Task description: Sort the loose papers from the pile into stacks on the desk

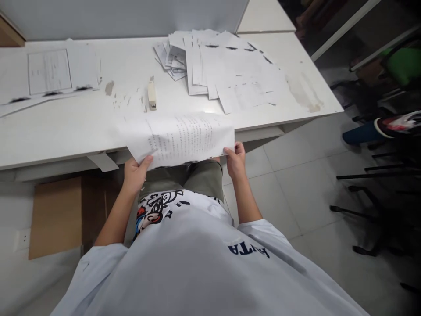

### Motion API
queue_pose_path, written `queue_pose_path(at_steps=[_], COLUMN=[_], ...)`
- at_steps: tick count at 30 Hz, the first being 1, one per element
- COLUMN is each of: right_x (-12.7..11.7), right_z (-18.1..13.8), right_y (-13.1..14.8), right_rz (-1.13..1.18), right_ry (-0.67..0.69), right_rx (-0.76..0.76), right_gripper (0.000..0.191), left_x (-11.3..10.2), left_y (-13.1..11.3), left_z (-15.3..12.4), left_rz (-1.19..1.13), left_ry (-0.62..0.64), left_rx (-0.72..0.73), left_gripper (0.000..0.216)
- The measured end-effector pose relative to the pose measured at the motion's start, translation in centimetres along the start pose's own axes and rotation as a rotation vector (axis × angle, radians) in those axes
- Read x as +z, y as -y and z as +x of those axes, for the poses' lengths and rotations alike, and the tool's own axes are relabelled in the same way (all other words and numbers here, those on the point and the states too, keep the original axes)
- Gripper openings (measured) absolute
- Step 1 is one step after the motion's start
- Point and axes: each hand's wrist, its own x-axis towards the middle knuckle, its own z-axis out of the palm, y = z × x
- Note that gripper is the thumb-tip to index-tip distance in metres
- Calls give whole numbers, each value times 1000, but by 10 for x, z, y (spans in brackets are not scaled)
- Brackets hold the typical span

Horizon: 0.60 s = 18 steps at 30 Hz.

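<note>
A printed sheet of paper (184, 137) hangs over the near edge of the white table (66, 127). My left hand (134, 173) grips its lower left corner, thumb on top. The lower right corner is pinched by my right hand (235, 159). Both hands are closed on the sheet, just below the table edge and above my lap. A small white stapler (151, 95) lies on the table a little beyond the sheet.
A messy pile of papers (223, 66) covers the table's far right. More sheets (49, 74) lie at the far left. Brown cardboard (55, 217) leans under the table on the left. Chair legs (371, 210) and someone's leg and shoe (381, 129) are at the right.
</note>
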Motion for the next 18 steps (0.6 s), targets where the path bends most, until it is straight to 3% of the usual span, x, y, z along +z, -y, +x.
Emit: queue_pose_path(at_steps=[4, 7, 11, 18], right_x=[6, 14, 25, 45], right_z=[53, 93, 128, 130], right_y=[34, 47, 40, 30], right_rz=[-54, -111, -224, -89], right_ry=[63, 104, 104, 82], right_rx=[-236, -282, -296, -351], right_gripper=[50, 44, 25, 40], left_x=[25, 46, 67, 87], left_y=[-55, -79, -70, -33], left_z=[35, 63, 106, 126], left_rz=[7, -38, -74, -26], left_ry=[13, 70, 151, 1], left_rx=[190, 286, 406, 526], left_gripper=[30, 40, 57, 49])
